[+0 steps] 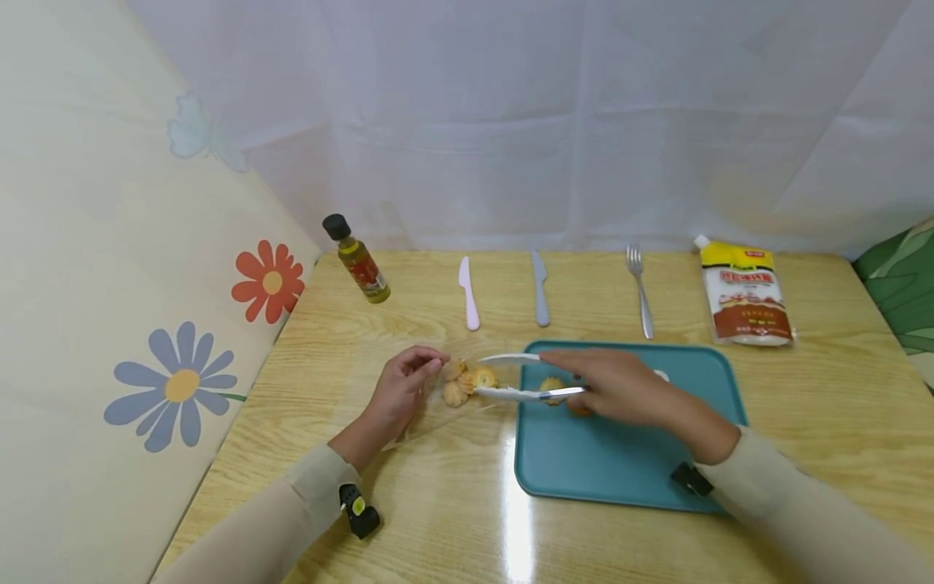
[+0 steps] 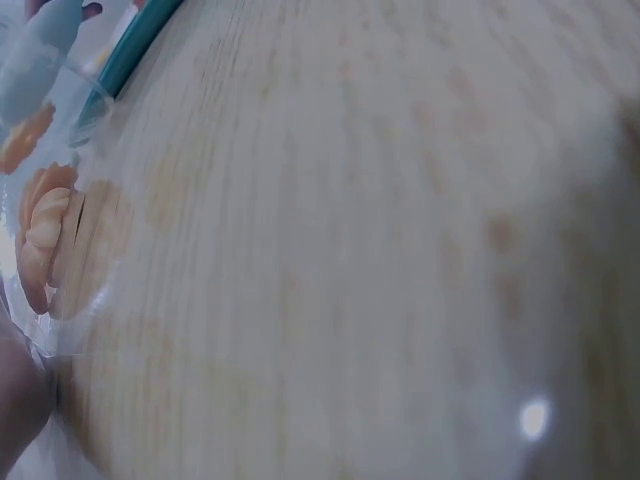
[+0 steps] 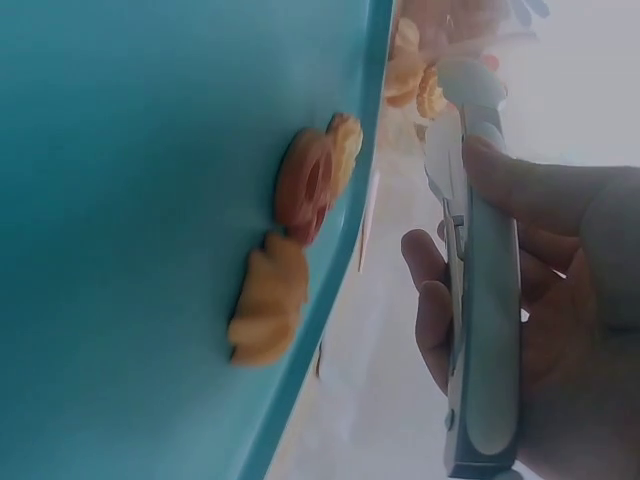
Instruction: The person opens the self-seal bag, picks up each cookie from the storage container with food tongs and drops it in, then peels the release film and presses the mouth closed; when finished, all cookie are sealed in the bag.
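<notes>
My left hand [image 1: 397, 391] pinches the edge of a clear plastic bag [image 1: 432, 420] lying on the table. Inside the bag several golden piped cookies [image 1: 456, 394] sit bunched together. My right hand [image 1: 623, 388] grips a pair of tongs [image 3: 490, 310] with white tips and metal handles. The tong tips are spread apart at the bag's right side, on either side of a round cookie [image 1: 485, 377] in the head view. Below the tongs, a teal tray [image 1: 627, 466] carries a shell-shaped cookie [image 3: 270, 305] and a reddish-brown cookie [image 3: 302, 180], along with another pale one.
Behind the work stand an oil bottle [image 1: 365, 272] at left and a yellow-white pouch [image 1: 747, 296] at right. Between them lie a pink knife [image 1: 469, 296], a grey knife [image 1: 540, 290] and a fork [image 1: 640, 294]. A white cloth [image 1: 467, 146] hangs along the table's back edge.
</notes>
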`<state>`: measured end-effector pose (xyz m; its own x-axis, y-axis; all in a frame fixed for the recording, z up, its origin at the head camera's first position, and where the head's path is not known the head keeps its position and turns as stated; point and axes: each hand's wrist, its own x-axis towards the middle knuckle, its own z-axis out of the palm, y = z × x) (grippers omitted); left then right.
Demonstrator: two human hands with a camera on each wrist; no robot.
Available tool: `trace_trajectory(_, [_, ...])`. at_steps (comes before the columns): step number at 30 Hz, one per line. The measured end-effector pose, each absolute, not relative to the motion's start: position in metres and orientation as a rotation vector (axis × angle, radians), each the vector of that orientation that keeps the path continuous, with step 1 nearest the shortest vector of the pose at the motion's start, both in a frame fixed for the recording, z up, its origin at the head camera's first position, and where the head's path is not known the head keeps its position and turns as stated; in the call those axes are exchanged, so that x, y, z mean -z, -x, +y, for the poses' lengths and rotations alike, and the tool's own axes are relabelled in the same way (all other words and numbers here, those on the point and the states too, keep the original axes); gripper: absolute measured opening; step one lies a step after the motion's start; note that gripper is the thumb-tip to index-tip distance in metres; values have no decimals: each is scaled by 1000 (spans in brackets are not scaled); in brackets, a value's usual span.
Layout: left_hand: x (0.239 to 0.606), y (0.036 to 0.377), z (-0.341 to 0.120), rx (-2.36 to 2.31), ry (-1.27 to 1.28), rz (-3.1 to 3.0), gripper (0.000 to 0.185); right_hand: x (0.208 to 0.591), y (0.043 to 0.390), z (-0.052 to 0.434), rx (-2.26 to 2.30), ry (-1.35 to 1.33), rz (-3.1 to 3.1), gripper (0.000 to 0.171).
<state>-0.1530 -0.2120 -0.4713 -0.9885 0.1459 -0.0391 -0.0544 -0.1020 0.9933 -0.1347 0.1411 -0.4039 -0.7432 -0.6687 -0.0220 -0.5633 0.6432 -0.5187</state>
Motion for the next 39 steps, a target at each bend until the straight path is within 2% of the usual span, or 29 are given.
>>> trace_trajectory(7, [473,154,-213,-2233,-107,2006,21,405,139,119,694,1108,2673,66])
trace_trajectory(18, [471,154,-212,-2207,-76,2030,24,406,138,99,673,1103,2652,68])
trace_trajectory(39, [470,153,-212,-2189,-95,2047,24,409,124,129,720,1047,2669,71])
